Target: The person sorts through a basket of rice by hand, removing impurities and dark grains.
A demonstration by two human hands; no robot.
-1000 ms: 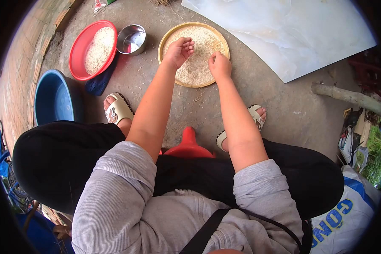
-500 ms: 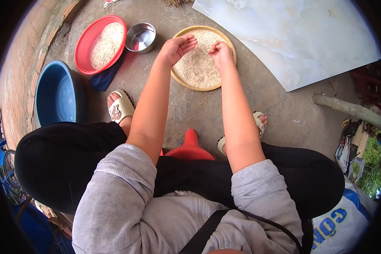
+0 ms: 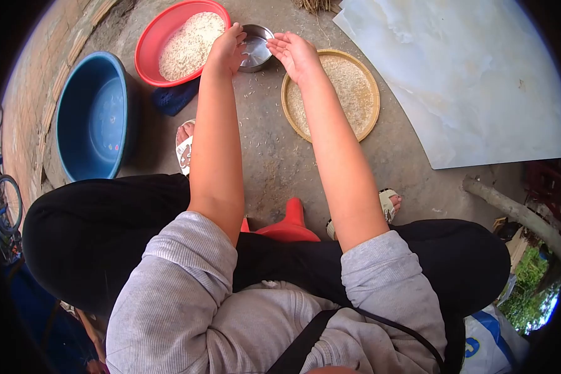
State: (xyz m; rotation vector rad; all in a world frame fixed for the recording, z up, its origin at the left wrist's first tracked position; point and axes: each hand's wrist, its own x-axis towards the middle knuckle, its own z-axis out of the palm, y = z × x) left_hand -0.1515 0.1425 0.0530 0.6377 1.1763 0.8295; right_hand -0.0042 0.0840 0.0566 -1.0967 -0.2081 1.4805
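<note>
My left hand point(image 3: 229, 50) is held between the red basin point(image 3: 144, 53) and the steel bowl point(image 3: 255, 48), palm turned inward, fingers extended and holding nothing. On the other side of the bowl, my right hand point(image 3: 293, 55) has its fingers spread and is empty. The bowl shows a shiny inside. Pale grains point(image 3: 190, 47) lie heaped in the red basin. Beneath and beside my right forearm sits a round woven tray point(image 3: 375, 93) with a thin layer of grains point(image 3: 349, 87).
A blue tub point(image 3: 96, 118) stands at the left, near a dark blue cloth point(image 3: 173, 98). A pale marbled sheet point(image 3: 467, 75) covers the upper right, with a wooden pole point(image 3: 517, 215) below it. Part of a red stool point(image 3: 290, 227) shows between my legs.
Both hands have moved left from over the woven tray to either side of the steel bowl. My right fingers, curled before, are now spread. The view has shifted too.
</note>
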